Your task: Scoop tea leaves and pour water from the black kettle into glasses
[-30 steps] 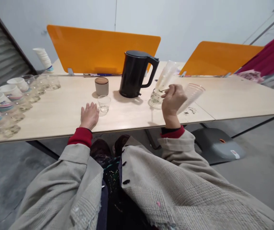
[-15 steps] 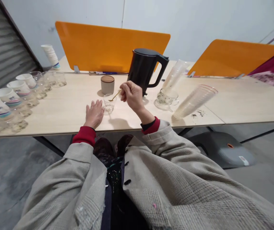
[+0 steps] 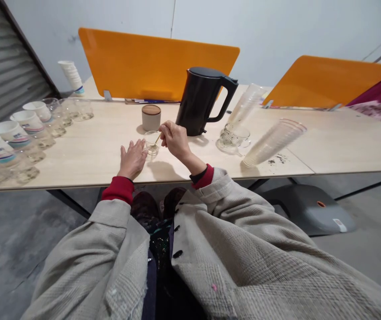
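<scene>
Between my hands a small clear plastic cup (image 3: 151,146) stands upright on the pale wooden table (image 3: 110,129), with a little dark matter at its bottom. My right hand (image 3: 175,138) pinches a thin gold-coloured spoon (image 3: 157,139), whose lower end dips into the cup. My left hand (image 3: 133,159) rests by the cup's left side, fingers spread, their tips close to its wall; whether they touch cannot be made out. Just behind the cup sits a beige canister (image 3: 151,120) with a wooden lid. A black electric kettle (image 3: 198,102) stands behind my right hand.
White paper cups (image 3: 26,121) and several clear cups (image 3: 57,126) line the left end. At the right are a ribbed glass cup (image 3: 232,138), stacked plastic cups (image 3: 273,143) lying slanted, and dark crumbs (image 3: 277,158). Orange dividers (image 3: 157,66) stand along the back.
My right hand has moved left and slightly down, bringing the spoon's end from the cup's rim down into it. My left hand has stayed beside the cup.
</scene>
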{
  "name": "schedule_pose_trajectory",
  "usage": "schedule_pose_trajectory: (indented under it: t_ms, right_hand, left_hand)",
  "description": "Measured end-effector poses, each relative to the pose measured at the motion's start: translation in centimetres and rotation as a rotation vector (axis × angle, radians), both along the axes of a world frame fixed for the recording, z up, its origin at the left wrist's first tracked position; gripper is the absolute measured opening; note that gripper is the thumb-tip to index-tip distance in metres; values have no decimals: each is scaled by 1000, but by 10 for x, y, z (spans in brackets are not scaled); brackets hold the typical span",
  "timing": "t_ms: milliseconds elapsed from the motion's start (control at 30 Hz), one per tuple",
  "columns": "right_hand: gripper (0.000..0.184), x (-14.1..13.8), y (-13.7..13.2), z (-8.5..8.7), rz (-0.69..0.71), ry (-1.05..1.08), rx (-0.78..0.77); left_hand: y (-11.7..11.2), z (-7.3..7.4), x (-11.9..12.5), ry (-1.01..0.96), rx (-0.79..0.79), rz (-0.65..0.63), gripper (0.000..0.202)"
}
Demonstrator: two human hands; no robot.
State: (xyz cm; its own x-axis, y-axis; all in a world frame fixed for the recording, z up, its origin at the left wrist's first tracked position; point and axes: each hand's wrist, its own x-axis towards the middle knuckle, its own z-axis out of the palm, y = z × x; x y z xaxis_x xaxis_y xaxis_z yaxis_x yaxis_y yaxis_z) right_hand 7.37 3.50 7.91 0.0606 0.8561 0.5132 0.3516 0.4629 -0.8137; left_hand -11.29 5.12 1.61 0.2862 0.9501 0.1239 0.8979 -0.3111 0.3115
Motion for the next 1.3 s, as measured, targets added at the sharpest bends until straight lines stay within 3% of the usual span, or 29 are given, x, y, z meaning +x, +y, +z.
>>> schedule_pose_trajectory:
  t_ms: [300, 500, 633, 833, 1033, 1300]
  right_hand:
    - [44, -4, -4, -2, -21, 47, 1]
    - [51, 10, -19, 14, -70, 196, 109]
    - [46, 50, -40, 32, -204, 235, 274]
    - [29, 139, -56, 50, -564, 201, 477]
    - [35, 202, -42, 34, -873, -52, 202]
    - [32, 218, -18, 9, -970, -256, -43]
  left_hand:
    - [0, -2, 1, 15, 14, 16, 67]
    - [-2, 3, -2, 3, -7, 4, 67]
    - [-5, 6, -1, 1, -4, 25, 67]
    - [-4, 7, -1, -8, -2, 12, 69]
    - [2, 6, -2, -26, 8, 14, 71]
    - [6, 4, -4, 1, 14, 10, 68]
